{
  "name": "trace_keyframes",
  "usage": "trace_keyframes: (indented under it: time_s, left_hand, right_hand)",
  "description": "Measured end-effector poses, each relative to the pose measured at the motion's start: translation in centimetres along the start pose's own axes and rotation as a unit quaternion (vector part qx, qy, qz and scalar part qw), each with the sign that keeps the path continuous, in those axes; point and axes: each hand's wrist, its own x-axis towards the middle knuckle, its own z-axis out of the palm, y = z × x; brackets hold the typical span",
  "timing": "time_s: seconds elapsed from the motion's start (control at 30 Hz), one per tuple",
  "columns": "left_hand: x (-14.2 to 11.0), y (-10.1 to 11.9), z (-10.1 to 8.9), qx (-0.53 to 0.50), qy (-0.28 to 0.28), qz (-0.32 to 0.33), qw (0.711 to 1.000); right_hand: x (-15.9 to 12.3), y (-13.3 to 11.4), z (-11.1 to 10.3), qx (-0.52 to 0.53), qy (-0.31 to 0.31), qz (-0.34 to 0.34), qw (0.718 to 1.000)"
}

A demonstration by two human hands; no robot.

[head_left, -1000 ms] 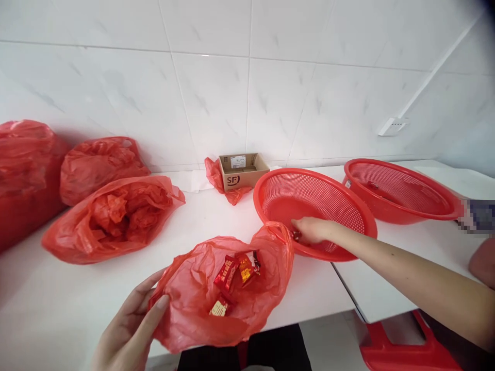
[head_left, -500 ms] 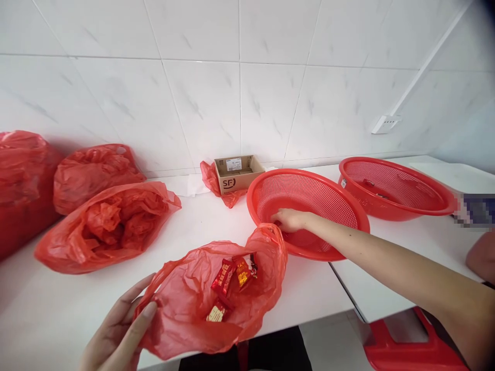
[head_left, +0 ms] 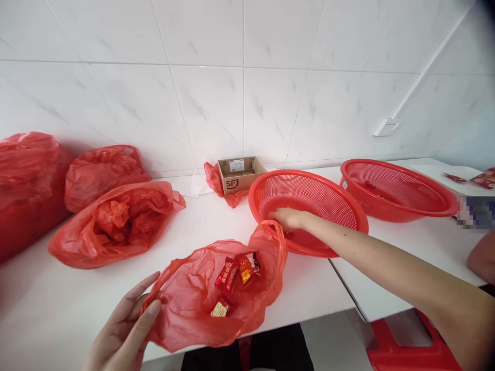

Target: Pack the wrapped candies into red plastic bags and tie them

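My left hand (head_left: 126, 324) pinches the left rim of a thin red plastic bag (head_left: 181, 304) between thumb and fingers, and the bag's mouth gapes upward. Inside it lie a red wrapped candy (head_left: 227, 273), a red and yellow candy packet (head_left: 247, 269) and a cream-labelled packet (head_left: 221, 307). My right hand (head_left: 288, 219) reaches down into a red perforated plastic basket (head_left: 309, 178), near its left side. Its fingertips are hidden, so I cannot see what they touch. The bag's looped handle (head_left: 276, 232) rises just in front of that hand, overlapping the basket's rim.
Red bags stand at the left, one open (head_left: 116, 247) with crumpled red plastic inside. A small cardboard box (head_left: 242, 180) sits by the tiled wall. At the right, another red basket (head_left: 398, 206) holds a few small items. A person's arm (head_left: 481, 260) shows beyond a red stool (head_left: 410, 345).
The view has shifted slightly. Red packets have come into sight on the table at the far right. My left hand still holds the bag, and my right hand stays in the basket.
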Motion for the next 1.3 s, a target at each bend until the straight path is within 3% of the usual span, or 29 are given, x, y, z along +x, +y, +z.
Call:
trace_keyframes:
  time_s: [0.13, 0.2, 0.27, 0.37, 0.5, 0.6, 0.7, 0.8, 0.9, 1.0, 1.07, 1.13, 1.2, 1.3]
  left_hand:
    - [-0.6, 0.6, 0.4, -0.043, -0.001, -0.034, 0.998]
    - [-1.0, 1.0, 1.1, -0.073, -0.018, -0.069, 0.995]
    - [-1.3, 1.2, 1.8, -0.087, -0.031, -0.108, 0.99]
    - [-1.6, 1.3, 2.6, -0.093, -0.032, -0.141, 0.985]
    - [-1.8, 1.3, 2.8, -0.107, -0.043, -0.08, 0.99]
    - [-2.2, 1.3, 2.8, -0.089, -0.047, -0.032, 0.994]
    - [-2.3, 1.6, 2.7, -0.078, -0.039, -0.015, 0.996]
    - [-1.9, 1.9, 2.2, -0.063, -0.007, 0.019, 0.998]
    - [-1.0, 2.4, 1.2, -0.032, 0.027, 0.072, 0.996]
    - [0.0, 3.2, 0.2, -0.005, 0.03, 0.113, 0.993]
    - [0.6, 3.9, -0.1, -0.007, 0.033, 0.13, 0.991]
    - [1.0, 5.0, -0.1, -0.03, 0.031, 0.135, 0.99]
    - [1.1, 6.6, 0.5, -0.073, 0.027, 0.148, 0.986]
    - [0.8, 9.4, 2.0, -0.143, 0.009, 0.239, 0.96]
  right_hand:
    - [-1.2, -1.0, -4.7, 0.082, 0.04, -0.005, 0.996]
    - [-3.0, -3.5, -6.7, 0.192, 0.074, -0.067, 0.976]
    - [-5.0, -6.8, -7.4, 0.3, 0.048, -0.149, 0.941]
    - [-7.0, -11.7, -5.5, 0.294, -0.045, -0.201, 0.933]
    - [-6.6, -14.8, -0.5, 0.161, -0.041, -0.236, 0.957]
    - [-5.8, -14.8, 1.0, 0.116, -0.046, -0.228, 0.966]
    - [-6.0, -14.2, 0.1, 0.092, -0.045, -0.207, 0.973]
    - [-6.9, -13.0, -1.1, 0.016, 0.062, -0.189, 0.98]
    - [-7.7, -11.1, -1.2, -0.139, 0.161, -0.148, 0.966]
    - [-8.6, -8.9, -1.3, -0.215, 0.116, -0.067, 0.967]
    - [-9.3, -7.7, -2.3, -0.19, 0.057, -0.03, 0.98]
    - [-10.1, -6.9, -4.2, -0.102, 0.025, -0.024, 0.994]
    - [-11.0, -6.8, -6.5, 0.033, 0.06, -0.04, 0.997]
    - [-11.9, -7.9, -9.4, 0.209, 0.175, -0.058, 0.96]
